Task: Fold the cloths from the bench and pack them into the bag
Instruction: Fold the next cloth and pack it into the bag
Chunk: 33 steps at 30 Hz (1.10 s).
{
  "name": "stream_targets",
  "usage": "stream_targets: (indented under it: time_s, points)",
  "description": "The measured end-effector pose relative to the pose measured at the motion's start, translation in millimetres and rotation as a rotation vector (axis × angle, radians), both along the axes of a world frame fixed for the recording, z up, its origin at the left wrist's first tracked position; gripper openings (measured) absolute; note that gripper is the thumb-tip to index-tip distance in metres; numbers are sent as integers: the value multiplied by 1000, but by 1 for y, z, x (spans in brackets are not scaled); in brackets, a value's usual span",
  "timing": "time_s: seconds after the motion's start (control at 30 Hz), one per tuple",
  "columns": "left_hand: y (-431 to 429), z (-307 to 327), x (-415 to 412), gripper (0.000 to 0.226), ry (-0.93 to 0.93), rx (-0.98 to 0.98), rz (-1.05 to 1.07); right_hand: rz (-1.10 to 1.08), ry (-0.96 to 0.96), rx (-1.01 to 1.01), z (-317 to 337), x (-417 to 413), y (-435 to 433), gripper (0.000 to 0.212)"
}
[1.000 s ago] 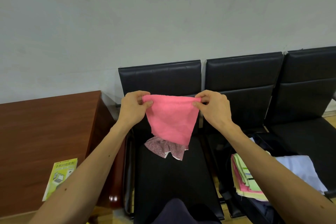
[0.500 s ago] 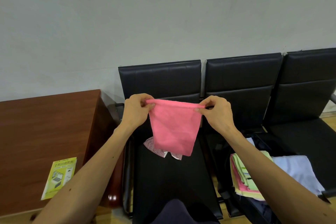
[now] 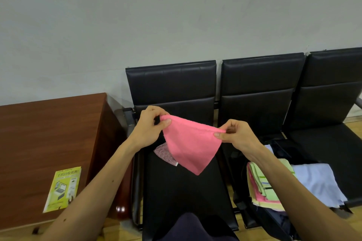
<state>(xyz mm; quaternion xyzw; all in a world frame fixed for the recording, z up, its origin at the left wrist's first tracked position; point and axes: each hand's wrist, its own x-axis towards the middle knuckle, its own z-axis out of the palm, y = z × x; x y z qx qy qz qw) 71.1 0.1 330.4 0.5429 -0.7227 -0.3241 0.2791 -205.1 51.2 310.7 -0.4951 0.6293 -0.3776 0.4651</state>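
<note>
A pink cloth [image 3: 191, 147] hangs in the air above the left seat of the black bench [image 3: 176, 188]. My left hand [image 3: 149, 126] pinches its upper left corner and my right hand [image 3: 236, 135] pinches its upper right corner, a little lower. Behind the pink cloth a speckled pink-grey cloth [image 3: 164, 153] lies on the seat, partly hidden. On the middle seat a dark bag [image 3: 274, 219] lies open with a stack of folded cloths [image 3: 260, 188] and a light blue cloth [image 3: 317, 182] in it.
A brown wooden table [image 3: 49, 143] stands left of the bench, with a yellow leaflet [image 3: 63, 189] near its front. The grey wall is behind. The right seat [image 3: 333, 139] holds nothing. A dark-clothed knee [image 3: 192, 227] shows at the bottom.
Both hands have lowered the pink cloth and tilted it, the right hand dropping further than the left. The cloth's bottom has swung to a point.
</note>
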Motion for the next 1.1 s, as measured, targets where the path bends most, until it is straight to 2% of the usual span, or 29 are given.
stream_targets:
  time_s: [0.03, 0.1, 0.17, 0.23, 0.3, 0.37, 0.5, 0.57, 0.63, 0.7, 0.83, 0.9, 0.93, 1.0, 1.1]
  points:
    - [2, 0, 3, 9, 38, 39, -46, 15, -103, 15, 3, -3, 3, 13]
    - [10, 9, 3, 18, 183, 122, -116, 63, -427, 25, 18, -9, 8, 14]
    - [16, 22, -4, 28, 334, 125, -133, 91, -717, -9, 35, -9, 13, 29]
    - [21, 38, -16, 24, 378, 33, -123, 32, -842, 17, 41, 2, 20, 61]
    - [20, 45, -29, 14, 370, -88, -77, -90, -885, 216, 28, 17, 33, 98]
    - [17, 43, -36, 10, 362, -147, -33, -55, -921, 399, 15, 34, 49, 110]
    - [11, 30, -30, 12, 338, -44, 64, 146, -909, 447, 6, 50, 58, 85]
    - [9, 28, -23, 16, 517, 150, 172, 144, -952, 424, 5, 52, 57, 73]
    - [8, 27, -20, 23, 756, 412, 228, 105, -1020, 403, 8, 54, 56, 77]
    - [13, 24, -18, 33, 942, 618, 187, 100, -1051, 375, 14, 55, 53, 77]
    - [30, -1, -16, 65, 1294, 854, 87, 161, -1051, 317, 31, 58, 45, 49]
    - [38, -18, -16, 90, 1362, 966, 1, 164, -1045, 316, 34, 57, 42, 27]
    - [43, -25, -19, 98, 1376, 1008, -55, 165, -1039, 310, 34, 56, 40, 28]
    - [52, -38, -23, 105, 1377, 1062, -106, 162, -1016, 302, 32, 55, 36, 48]
    - [61, -52, -24, 105, 1241, 1065, -61, 123, -917, 296, 27, 53, 32, 66]
